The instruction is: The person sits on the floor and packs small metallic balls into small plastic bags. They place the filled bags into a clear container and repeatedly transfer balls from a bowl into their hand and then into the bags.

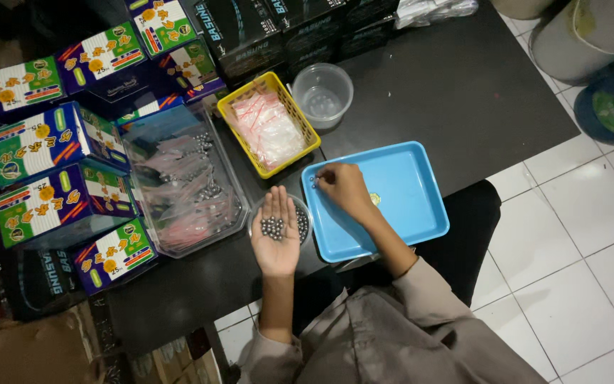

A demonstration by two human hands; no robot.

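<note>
My left hand point(276, 238) lies palm up over a small clear round tub point(304, 222) of small metal balls, with a cluster of the steel balls point(273, 227) resting in the palm. My right hand point(345, 188) reaches into the near-left corner of a light blue plastic tray point(410, 188), fingertips pinched on several small balls at the tray's edge. The tray sits on a black table point(456, 92).
A yellow mesh basket point(268, 122) holds small clear bags. Left of it stands a large clear bin point(182, 188) of filled bags. An empty clear cup point(322, 94) sits behind. Colourful boxes point(58, 206) and black cartons point(250, 32) line the left and back. Buckets point(591, 43) stand on the white tiled floor.
</note>
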